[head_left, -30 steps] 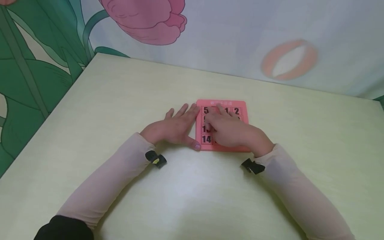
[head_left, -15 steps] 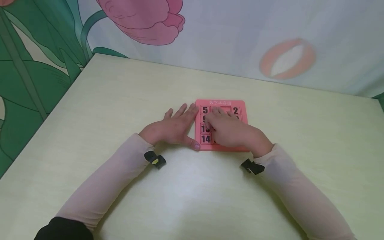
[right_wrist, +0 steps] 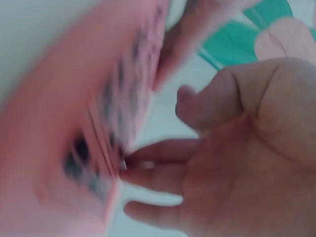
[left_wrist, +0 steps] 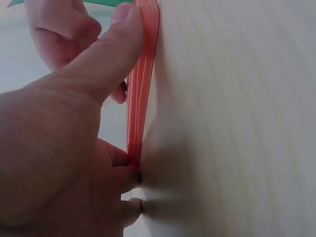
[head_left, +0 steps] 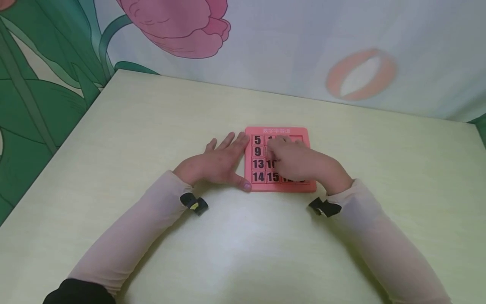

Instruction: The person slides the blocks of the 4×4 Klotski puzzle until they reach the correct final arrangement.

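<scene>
A pink number sliding puzzle [head_left: 262,188] lies flat on the table, its dark-numbered tiles in rows. My left hand [head_left: 218,162] is spread beside it. Its fingertips and thumb [left_wrist: 123,29] touch the left side of the frame, which the left wrist view shows edge-on. My right hand [head_left: 298,159] lies over the right part, its extended fingers [right_wrist: 158,178] reaching the top row of tiles. Tiles 5, 9, 13 and 14 show down the left column, with tile 1 beside 5. An open slot [head_left: 298,137] shows at the top right. The right hand hides several tiles.
The pale table [head_left: 243,249] stretches around the puzzle on all sides. Behind it hangs a cloth backdrop [head_left: 281,46] with printed flowers and leaves. Black bands [head_left: 194,203] sit at both sleeve cuffs.
Tile 1 has slid left into the second column. Tile 2 has left the top right corner, where the slot now shows. My right hand has shifted slightly right; my left stays put.
</scene>
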